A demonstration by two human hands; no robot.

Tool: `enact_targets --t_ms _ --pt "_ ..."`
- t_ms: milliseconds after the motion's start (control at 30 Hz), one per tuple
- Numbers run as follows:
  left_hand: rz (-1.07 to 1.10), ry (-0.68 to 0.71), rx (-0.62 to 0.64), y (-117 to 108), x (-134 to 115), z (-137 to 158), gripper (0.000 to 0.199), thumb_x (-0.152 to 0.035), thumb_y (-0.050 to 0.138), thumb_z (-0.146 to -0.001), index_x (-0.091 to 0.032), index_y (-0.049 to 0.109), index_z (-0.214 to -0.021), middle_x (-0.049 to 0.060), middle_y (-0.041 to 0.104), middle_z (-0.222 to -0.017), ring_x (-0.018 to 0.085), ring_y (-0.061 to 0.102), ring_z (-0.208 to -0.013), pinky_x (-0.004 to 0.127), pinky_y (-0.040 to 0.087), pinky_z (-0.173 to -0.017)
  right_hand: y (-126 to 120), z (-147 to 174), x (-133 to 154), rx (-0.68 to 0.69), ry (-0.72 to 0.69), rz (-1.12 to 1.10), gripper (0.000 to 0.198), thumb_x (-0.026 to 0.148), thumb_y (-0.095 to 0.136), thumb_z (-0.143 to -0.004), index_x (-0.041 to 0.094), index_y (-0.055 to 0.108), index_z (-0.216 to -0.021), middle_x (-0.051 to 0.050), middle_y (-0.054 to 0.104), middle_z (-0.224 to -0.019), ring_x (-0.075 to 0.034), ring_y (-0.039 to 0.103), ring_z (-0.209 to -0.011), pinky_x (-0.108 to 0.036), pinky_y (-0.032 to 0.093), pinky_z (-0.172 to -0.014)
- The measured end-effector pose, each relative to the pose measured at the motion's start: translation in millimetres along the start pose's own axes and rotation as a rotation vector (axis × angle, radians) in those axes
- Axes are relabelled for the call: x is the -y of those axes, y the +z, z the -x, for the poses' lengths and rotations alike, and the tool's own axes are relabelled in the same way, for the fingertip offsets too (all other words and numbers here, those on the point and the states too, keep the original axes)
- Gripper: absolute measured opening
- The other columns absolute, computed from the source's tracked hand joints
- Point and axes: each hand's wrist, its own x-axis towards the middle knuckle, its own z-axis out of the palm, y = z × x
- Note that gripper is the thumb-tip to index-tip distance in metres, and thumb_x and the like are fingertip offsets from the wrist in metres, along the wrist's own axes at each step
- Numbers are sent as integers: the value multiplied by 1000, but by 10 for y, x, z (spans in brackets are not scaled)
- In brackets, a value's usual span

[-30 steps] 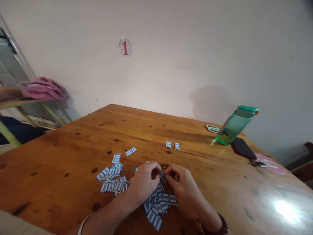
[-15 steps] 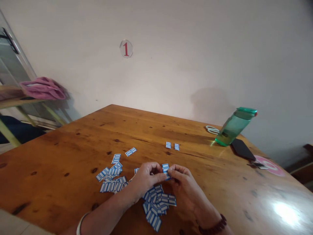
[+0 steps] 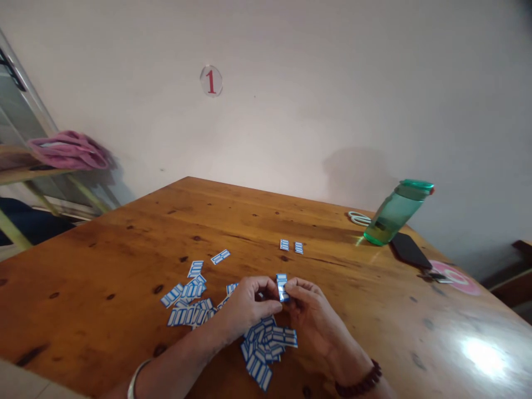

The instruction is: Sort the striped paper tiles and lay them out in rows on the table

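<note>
Over the front of the table, my right hand (image 3: 311,305) pinches a small blue-and-white label sheet (image 3: 281,281) by its right side, between thumb and fingers. From the left, the curled fingers of my left hand (image 3: 251,305) meet the sheet's left edge, with the thumb at its lower end. Whether it is one sheet or a thin stack cannot be made out. Beneath my hands lies a loose heap of similar label sheets (image 3: 258,372). A second heap of label sheets (image 3: 178,317) spreads left of my left forearm, partly hidden by it.
Two label pieces (image 3: 284,245) (image 3: 298,247) lie side by side farther back. One single sheet (image 3: 220,256) lies left of them. At right are a green bottle (image 3: 397,216), a white cable (image 3: 358,218), a dark phone (image 3: 410,251), keys (image 3: 434,275) and a pink disc (image 3: 457,278).
My left thumb has slid down off the face of the held sheet to its lower end. The sheet stands a little more upright, and the view has shifted slightly.
</note>
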Motion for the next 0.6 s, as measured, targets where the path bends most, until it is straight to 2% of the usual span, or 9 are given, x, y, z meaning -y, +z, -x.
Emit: enact_targets --t_ms 133,233,400,500,600 --pt "44 -16 -63 -8 14 -7 21 -34 61 -64 -15 52 -61 -4 48 -57 9 41 -55 21 33 -53 16 5 -54 11 -49 39 18 23 71 -60 15 57 -55 5 48 -52 -5 37 -48 -18 28 -47" --pt "-59 -1 -143 -21 35 -22 19 -31 58 -63 -16 48 -57 -5 43 -54 10 39 -54 21 32 -52 22 0 -106 12 -53 110 18 27 69 -65 16 55 -59 4 50 -54 -7 41 -49 -20 32 -49" --pt "-223 67 -189 -15 36 -31 14 -26 52 -65 -16 50 -55 -4 44 -54 11 40 -55 22 32 -54 -4 -16 -140 -18 -100 218 20 31 69 -64 17 56 -64 3 55 -60 -9 49 -53 -22 36 -52" --pt "-290 79 -224 11 19 -26 14 -23 52 -65 -17 50 -53 -5 45 -52 11 41 -54 22 32 -53 -3 -11 -152 -26 -94 249 17 31 66 -67 17 55 -65 4 55 -60 -9 49 -53 -21 35 -52" --pt "-335 110 -230 8 26 -29 11 -24 52 -68 -17 55 -60 -3 52 -55 12 44 -55 22 34 -55 -18 -30 -126 -62 -139 289 18 30 67 -65 17 54 -61 5 51 -55 -8 44 -50 -20 32 -49"
